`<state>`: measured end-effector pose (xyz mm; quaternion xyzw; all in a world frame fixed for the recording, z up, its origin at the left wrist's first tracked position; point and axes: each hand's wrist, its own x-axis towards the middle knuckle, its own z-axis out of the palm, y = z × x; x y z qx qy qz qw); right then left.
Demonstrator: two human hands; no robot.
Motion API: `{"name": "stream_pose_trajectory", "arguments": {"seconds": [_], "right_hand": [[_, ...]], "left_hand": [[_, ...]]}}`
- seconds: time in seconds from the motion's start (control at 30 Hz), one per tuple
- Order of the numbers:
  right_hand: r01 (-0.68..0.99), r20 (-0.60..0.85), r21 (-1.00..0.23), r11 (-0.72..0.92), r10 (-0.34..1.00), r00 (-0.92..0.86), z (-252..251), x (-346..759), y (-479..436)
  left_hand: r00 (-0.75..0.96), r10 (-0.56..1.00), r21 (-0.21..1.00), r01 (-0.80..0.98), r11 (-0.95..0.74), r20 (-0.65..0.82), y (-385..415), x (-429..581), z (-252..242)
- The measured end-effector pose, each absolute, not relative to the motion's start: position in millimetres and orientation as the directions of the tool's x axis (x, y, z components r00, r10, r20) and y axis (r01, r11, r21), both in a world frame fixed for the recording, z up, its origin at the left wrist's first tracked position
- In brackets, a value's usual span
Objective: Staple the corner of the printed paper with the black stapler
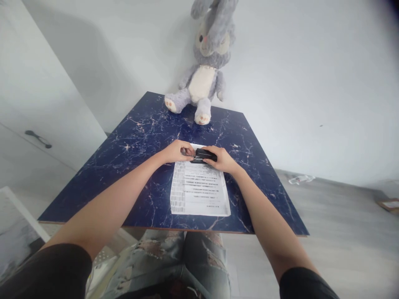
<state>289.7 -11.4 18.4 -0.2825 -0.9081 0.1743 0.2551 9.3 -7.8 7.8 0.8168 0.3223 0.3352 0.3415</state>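
The fingers [213,148] of the person's right hand [223,160] are wrapped around a black stapler [206,154] near the centre of the frame, thumb on the near side. The left hand [177,151] comes in from the other side, its fingers curled and their tips at the stapler's left end; whether they pinch some small part there cannot be told. The stapler lies crosswise over the upper part of a printed paper [204,187], which reaches from mid-frame down toward the lower centre, with lines of text and a strip of grey bars down its left margin.

The paper rests on a dark blue marbled table [137,128], near its front edge. A small pale scrap [235,145] lies on the table, up and to the right of the right hand. At the top centre, a grey plush rabbit [202,85] sits at the table's far edge, one ear flopped over its head. The person's ripped jeans [168,257] fill the lower centre. At the left of the frame, a white cabinet [37,95] bears a dark handle [38,139].
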Motion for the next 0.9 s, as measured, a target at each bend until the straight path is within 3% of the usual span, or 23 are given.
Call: {"name": "stream_pose_trajectory", "arguments": {"seconds": [0.17,0.3,0.57,0.9], "right_hand": [[0.429,0.359,-0.460,0.778,0.604,-0.711,19,289,-11],[0.422,0.363,-0.460,0.782,0.599,-0.714,19,290,-11],[0.464,0.397,-0.481,0.744,0.656,-0.642,12,289,-9],[0.527,0.436,-0.479,0.702,0.711,-0.551,9,292,-7]], "left_hand": [[0.506,0.806,0.799,0.323,-0.507,0.306,-2,7,3],[0.395,0.830,0.828,0.240,-0.507,0.393,3,7,-1],[0.316,0.872,0.896,0.118,-0.428,0.374,2,8,1],[0.263,0.871,0.847,0.239,-0.475,0.415,4,6,2]]}}
